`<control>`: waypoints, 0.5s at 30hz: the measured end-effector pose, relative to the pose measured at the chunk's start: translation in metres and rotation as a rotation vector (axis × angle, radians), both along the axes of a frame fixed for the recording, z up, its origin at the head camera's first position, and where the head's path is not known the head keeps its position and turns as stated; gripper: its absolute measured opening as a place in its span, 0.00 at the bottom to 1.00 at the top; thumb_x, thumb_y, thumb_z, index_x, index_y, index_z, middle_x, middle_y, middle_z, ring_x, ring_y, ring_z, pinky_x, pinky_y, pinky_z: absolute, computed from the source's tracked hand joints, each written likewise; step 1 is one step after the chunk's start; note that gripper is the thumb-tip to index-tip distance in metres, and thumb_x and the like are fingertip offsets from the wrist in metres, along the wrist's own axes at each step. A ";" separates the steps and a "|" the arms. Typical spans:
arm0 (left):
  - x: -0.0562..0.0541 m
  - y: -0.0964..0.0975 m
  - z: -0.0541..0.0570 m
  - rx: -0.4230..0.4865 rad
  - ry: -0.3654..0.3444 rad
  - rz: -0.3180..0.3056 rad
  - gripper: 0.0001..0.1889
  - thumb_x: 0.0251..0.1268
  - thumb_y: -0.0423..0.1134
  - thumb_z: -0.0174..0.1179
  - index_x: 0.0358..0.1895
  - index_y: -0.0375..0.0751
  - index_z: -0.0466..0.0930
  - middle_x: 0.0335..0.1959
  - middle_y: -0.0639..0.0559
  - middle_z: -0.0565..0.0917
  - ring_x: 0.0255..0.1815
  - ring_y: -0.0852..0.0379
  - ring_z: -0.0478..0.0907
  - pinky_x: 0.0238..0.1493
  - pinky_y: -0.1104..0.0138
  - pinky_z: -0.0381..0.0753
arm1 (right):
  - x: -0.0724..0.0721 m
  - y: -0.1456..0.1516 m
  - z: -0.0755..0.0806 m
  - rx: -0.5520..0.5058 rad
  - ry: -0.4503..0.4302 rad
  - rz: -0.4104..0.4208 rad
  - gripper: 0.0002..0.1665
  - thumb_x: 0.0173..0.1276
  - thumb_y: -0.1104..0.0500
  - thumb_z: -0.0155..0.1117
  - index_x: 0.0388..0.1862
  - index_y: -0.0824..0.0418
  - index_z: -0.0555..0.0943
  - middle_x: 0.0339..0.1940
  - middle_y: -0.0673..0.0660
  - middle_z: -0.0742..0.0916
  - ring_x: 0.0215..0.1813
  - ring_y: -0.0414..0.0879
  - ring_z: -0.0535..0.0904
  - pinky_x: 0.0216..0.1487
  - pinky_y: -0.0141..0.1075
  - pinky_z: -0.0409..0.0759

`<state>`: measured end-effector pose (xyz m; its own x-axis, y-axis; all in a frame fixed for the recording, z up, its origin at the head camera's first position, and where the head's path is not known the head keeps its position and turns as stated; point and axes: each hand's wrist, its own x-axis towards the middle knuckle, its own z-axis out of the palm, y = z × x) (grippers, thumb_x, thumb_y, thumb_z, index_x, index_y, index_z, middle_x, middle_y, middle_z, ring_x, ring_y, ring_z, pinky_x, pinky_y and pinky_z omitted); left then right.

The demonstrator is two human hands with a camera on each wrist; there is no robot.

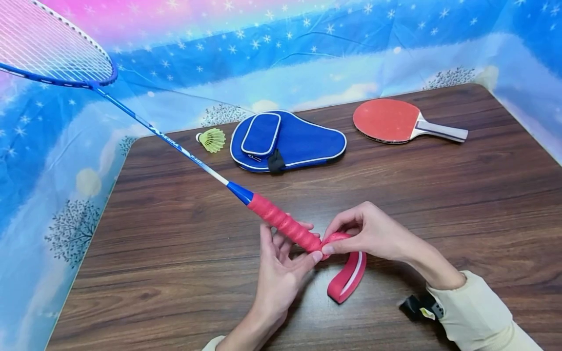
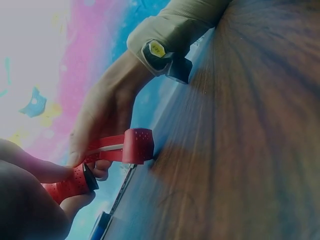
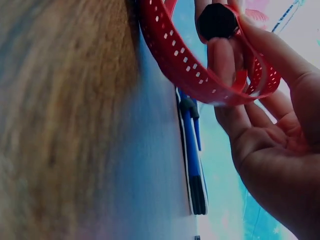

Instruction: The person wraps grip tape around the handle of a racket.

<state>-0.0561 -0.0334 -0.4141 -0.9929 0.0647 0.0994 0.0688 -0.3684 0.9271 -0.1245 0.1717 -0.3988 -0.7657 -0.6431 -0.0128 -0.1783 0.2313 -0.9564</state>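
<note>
A blue and white badminton racket [image 1: 175,146] slants up to the left over the table, its head partly out of the head view. Red perforated grip tape [image 1: 283,222] is wound round its handle in ridged turns. My left hand [image 1: 281,278] holds the handle near its bottom end, thumb on top and fingers behind. There my right hand [image 1: 384,234] pinches the tape between thumb and fingers. A loose tail of the tape [image 1: 340,287], with a white strip along it, loops down below the right hand. The black butt end [image 3: 217,21] of the handle faces the right wrist camera.
On the wooden table [image 1: 175,273] lie a yellow-green shuttlecock [image 1: 212,140], a blue zippered paddle case [image 1: 307,139] and a red table tennis paddle [image 1: 386,119], all along the back. A patterned blue and pink cloth [image 1: 307,44] hangs behind the table.
</note>
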 end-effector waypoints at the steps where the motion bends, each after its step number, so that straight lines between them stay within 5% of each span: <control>1: 0.000 0.000 0.000 0.003 -0.010 0.004 0.40 0.52 0.16 0.65 0.65 0.42 0.54 0.57 0.29 0.72 0.56 0.35 0.75 0.51 0.52 0.81 | 0.000 0.000 0.000 -0.007 -0.004 0.007 0.08 0.60 0.54 0.76 0.37 0.52 0.87 0.32 0.52 0.88 0.35 0.47 0.82 0.38 0.38 0.83; 15: 0.002 0.003 0.001 0.024 -0.119 0.034 0.40 0.52 0.18 0.67 0.64 0.43 0.55 0.56 0.33 0.71 0.57 0.38 0.73 0.48 0.56 0.82 | -0.002 0.001 -0.002 -0.026 -0.065 0.027 0.08 0.61 0.56 0.74 0.39 0.54 0.87 0.34 0.54 0.88 0.36 0.49 0.82 0.41 0.41 0.84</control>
<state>-0.0542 -0.0305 -0.4129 -0.9994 0.0299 -0.0186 -0.0288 -0.3899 0.9204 -0.1261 0.1729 -0.4008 -0.7459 -0.6645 -0.0448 -0.1217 0.2021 -0.9718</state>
